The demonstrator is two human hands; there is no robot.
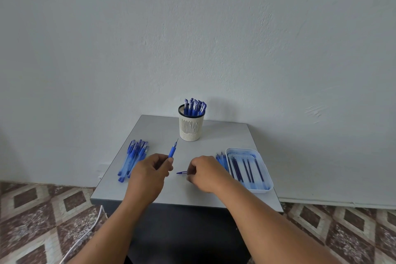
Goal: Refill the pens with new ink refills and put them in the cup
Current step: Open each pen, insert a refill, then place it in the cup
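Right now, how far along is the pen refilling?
Done: the cup already holds several capped pens. In hand: the left hand holds an uncapped pen, the right hand pinches a small blue piece. Left: the pile of pens at left.

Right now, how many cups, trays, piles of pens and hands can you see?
Cup: 1, with pens standing in it
Tray: 1, with refills lying in it
Pile of pens: 1, on the table
Hands: 2, the left hand holding a pen, the right hand holding a small blue piece
Total: 5
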